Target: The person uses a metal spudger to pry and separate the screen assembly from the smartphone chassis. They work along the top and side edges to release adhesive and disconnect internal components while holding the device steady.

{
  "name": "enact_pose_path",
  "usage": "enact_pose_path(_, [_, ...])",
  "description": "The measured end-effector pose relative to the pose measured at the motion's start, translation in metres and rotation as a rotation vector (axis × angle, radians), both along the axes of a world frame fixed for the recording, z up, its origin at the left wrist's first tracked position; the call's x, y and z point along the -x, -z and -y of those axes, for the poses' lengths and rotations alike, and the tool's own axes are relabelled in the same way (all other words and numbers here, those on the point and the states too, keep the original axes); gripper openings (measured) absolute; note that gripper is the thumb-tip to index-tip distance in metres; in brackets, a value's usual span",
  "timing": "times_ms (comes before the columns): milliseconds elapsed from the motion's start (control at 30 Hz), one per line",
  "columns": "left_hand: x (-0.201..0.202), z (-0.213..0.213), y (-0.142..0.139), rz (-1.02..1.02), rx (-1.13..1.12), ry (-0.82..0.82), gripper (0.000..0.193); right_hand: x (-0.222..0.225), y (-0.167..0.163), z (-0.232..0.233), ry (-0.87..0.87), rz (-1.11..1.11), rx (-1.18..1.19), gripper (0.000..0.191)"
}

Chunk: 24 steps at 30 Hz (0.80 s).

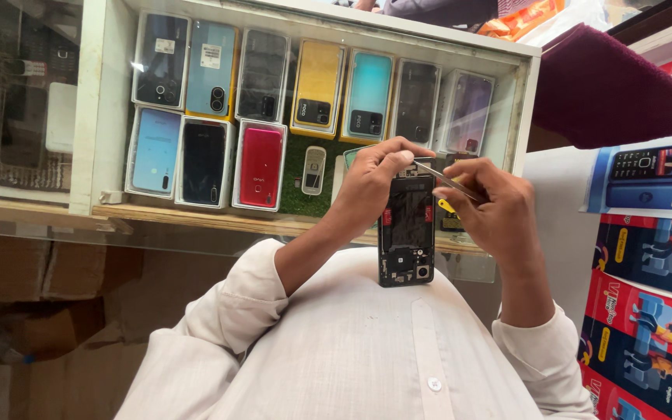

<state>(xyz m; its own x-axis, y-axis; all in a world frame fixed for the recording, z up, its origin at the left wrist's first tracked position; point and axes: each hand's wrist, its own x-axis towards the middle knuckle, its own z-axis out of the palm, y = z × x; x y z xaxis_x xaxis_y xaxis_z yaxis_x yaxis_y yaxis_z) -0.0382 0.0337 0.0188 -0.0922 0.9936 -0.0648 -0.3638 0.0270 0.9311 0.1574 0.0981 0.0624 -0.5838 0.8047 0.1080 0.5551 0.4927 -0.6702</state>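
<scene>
My left hand (pixel 371 185) grips the top of an opened black phone (pixel 406 233) with its back cover off and its inner parts showing. The phone stands upright against my white shirt. My right hand (pixel 495 208) holds metal tweezers (pixel 441 180), whose tips point left at the phone's upper edge, close to my left thumb. Both sleeves are white.
Behind the hands stands a glass display case (pixel 103 117) holding several boxed phones in blue, yellow, red and black, plus a small keypad phone (pixel 313 169). Colourful printed boxes (pixel 647 272) are stacked at the right. A maroon cloth (pixel 608 85) lies at the upper right.
</scene>
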Motion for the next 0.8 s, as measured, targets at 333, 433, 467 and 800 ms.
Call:
enact_pose_path(333, [0.000, -0.002, 0.002, 0.090, 0.006, 0.032, 0.038, -0.005, 0.004, -0.006, -0.119, -0.057, -0.201, 0.017])
enact_pose_path(433, [0.000, -0.002, 0.003, 0.073, 0.002, 0.025, 0.038, -0.003, 0.008, -0.005, -0.031, -0.072, -0.014, 0.026])
enact_pose_path(467, [0.000, -0.002, 0.004, 0.088, 0.006, 0.026, 0.038, -0.003, 0.008, -0.005, -0.041, -0.127, 0.023, 0.023])
enact_pose_path(800, [-0.001, -0.004, 0.006, 0.104, -0.008, 0.026, 0.039, 0.002, 0.000, -0.009, -0.168, -0.116, -0.134, 0.009])
